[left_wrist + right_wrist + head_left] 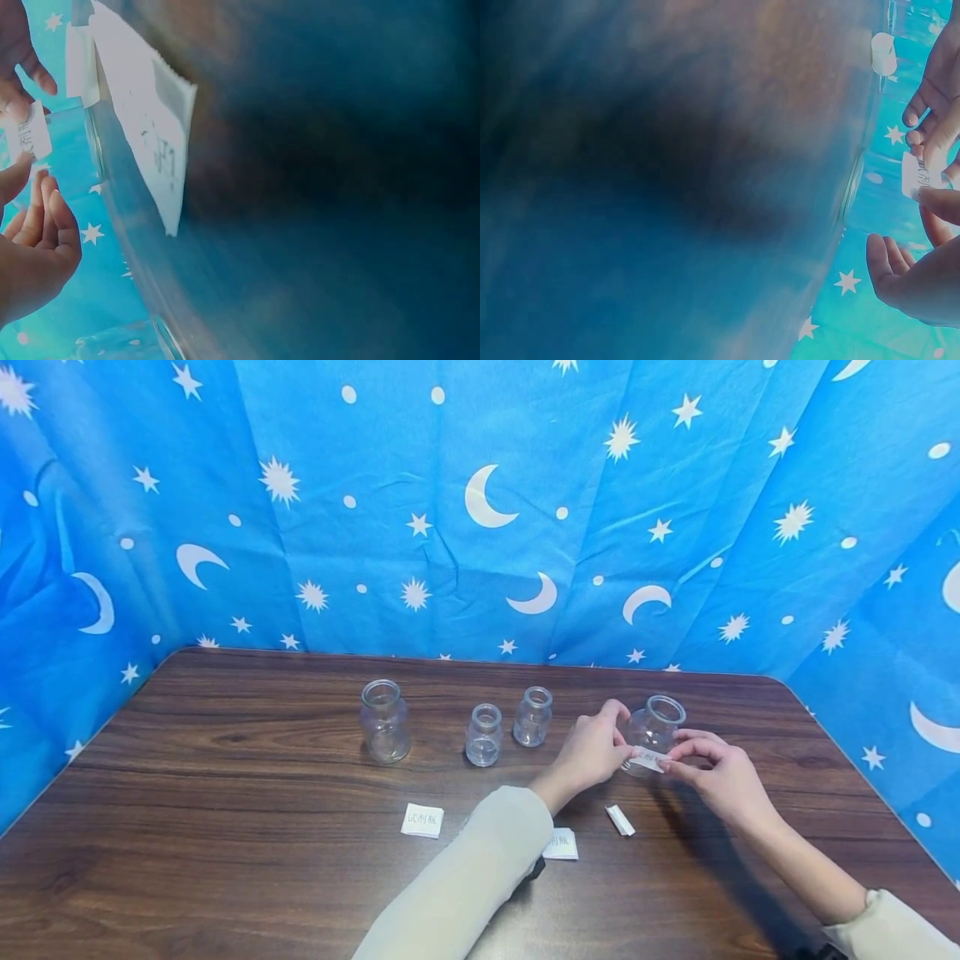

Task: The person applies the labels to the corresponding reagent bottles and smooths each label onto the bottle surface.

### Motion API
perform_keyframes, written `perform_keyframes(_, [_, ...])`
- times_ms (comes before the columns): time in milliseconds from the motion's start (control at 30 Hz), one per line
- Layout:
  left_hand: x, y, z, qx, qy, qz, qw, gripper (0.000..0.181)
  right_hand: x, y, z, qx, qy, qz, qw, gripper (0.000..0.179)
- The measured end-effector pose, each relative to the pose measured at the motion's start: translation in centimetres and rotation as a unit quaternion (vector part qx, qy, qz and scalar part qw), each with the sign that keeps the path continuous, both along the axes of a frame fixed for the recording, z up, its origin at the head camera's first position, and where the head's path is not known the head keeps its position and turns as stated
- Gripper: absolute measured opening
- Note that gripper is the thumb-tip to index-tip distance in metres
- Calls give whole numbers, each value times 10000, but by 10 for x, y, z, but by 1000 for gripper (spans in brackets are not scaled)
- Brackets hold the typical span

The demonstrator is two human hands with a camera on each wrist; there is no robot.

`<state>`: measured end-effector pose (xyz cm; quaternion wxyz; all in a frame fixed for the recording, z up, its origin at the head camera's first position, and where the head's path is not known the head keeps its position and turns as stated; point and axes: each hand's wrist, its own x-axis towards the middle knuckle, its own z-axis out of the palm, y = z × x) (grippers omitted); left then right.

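Note:
A small white paper label (648,759) with handwritten characters lies against the front of a round clear glass jar (654,724) on the right of the table. My left hand (588,749) pinches the label's left end, its index finger raised beside the jar. At the other end, the thumb and fingers of my right hand (727,783) grip the label. In the left wrist view the label (30,135) spans the two hands. The right wrist view shows both thumbs on the label (913,176). Whether it is stuck to the glass I cannot tell.
Left of the hands stand a taller glass jar (386,727) and two small glass bottles, one nearer (483,739) and one farther (532,720). Written paper labels (422,821) lie in front, others (562,845) partly under my left forearm. A folded white slip (620,820) lies near the jar.

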<state>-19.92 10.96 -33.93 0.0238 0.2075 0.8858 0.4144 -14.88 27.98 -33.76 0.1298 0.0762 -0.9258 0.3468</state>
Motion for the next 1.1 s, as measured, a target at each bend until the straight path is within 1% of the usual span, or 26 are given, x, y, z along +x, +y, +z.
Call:
perform_keyframes(200, [-2, -2, -3, -189, 211, -49, 9996, 38, 1, -1, 0, 22, 61, -83, 9999, 11])
perform_keyframes(300, [-3, -3, -3, -284, 293, -111, 9991, 40, 0, 0, -1, -59, 162, -53, 9998, 17])
perform_keyframes(367, [-3, -4, -3, -324, 302, -133, 9989, 41, -1, 1, -2, -153, 206, 70, 9996, 24])
perform_keyframes(467, [-2, -5, -1, -314, 242, -151, 9991, 42, -4, 4, -3, -250, 217, 369, 9988, 36])
perform_keyframes(567, [-2, -6, -1, -423, 255, -215, 9985, 44, -7, 8, -4, -71, 182, 585, 9981, 43])
perform_keyframes(700, [-3, -5, 0, -891, 490, -268, 9945, 47, -11, 12, -7, 332, 251, 697, 9967, 44])
perform_keyframes(800, [-3, -5, 1, -1225, 706, -271, 9896, 47, -14, 14, -9, 497, 451, 838, 9942, 46])
perform_keyframes(967, [-6, -6, -2, -1383, 780, -329, 9868, 48, -19, 15, -12, 623, 858, 1146, 9877, 48])
perform_keyframes(1100, [-6, -8, -2, -1377, 765, -371, 9868, 49, -21, 14, -14, 902, 1183, 1248, 9810, 51])
